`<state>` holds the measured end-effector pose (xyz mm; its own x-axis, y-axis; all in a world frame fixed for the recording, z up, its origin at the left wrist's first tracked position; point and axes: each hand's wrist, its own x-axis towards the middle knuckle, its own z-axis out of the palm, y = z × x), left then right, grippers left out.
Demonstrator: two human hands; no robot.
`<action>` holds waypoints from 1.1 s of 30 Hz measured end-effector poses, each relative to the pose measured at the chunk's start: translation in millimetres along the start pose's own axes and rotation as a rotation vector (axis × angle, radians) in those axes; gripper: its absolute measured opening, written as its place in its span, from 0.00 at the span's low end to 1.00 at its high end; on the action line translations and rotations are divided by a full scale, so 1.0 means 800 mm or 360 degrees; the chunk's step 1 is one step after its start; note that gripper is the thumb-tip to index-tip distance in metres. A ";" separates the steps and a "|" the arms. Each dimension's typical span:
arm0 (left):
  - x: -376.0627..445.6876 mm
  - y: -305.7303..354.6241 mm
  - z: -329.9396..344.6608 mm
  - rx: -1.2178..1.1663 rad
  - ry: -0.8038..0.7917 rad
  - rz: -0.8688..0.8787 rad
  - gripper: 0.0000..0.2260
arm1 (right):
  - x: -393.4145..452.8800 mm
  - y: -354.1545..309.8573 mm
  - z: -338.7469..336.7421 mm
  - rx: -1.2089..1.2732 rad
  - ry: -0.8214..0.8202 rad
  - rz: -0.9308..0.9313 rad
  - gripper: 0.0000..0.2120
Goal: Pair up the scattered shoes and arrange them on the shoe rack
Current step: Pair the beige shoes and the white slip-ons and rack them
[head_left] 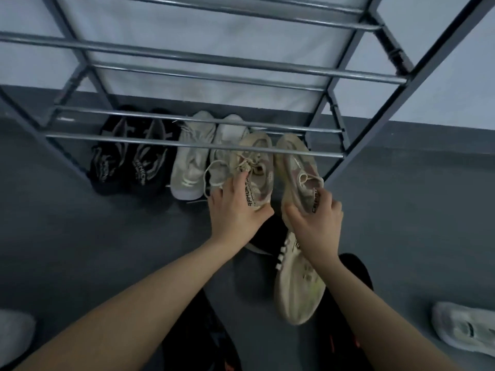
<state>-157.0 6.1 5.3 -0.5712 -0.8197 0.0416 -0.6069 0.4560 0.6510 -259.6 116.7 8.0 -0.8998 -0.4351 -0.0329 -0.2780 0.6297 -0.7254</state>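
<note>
hands first: our left hand [235, 207] grips the heel of one beige sneaker [254, 167], fingers curled around it, and our right hand [316, 218] pinches the heel of its beige mate [297, 167]. both toes point under the shoe rack [192, 144] rail at centre frame. left of them we see a white pair [192, 159] and a black pair [128, 156]. a cream shoe [297, 287] lies lower right of centre.
</note>
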 end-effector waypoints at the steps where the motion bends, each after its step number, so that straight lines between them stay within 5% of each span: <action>1: 0.014 0.002 0.011 0.0007 0.0014 0.0006 0.36 | 0.012 0.002 0.007 -0.0003 0.0024 0.0000 0.28; 15: 0.112 -0.011 0.101 0.0197 -0.0078 0.0216 0.31 | 0.111 0.027 0.058 -0.0129 -0.0077 0.0125 0.35; 33: 0.111 0.004 0.106 -0.0071 0.0132 0.0176 0.25 | 0.098 0.034 0.052 -0.0338 0.0120 -0.0150 0.23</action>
<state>-256.9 -35.5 -53.2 -0.5845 -0.7919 0.1766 -0.5166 0.5310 0.6717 -323.4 72.6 -42.9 -0.8868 -0.4542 0.0854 -0.4194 0.7132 -0.5617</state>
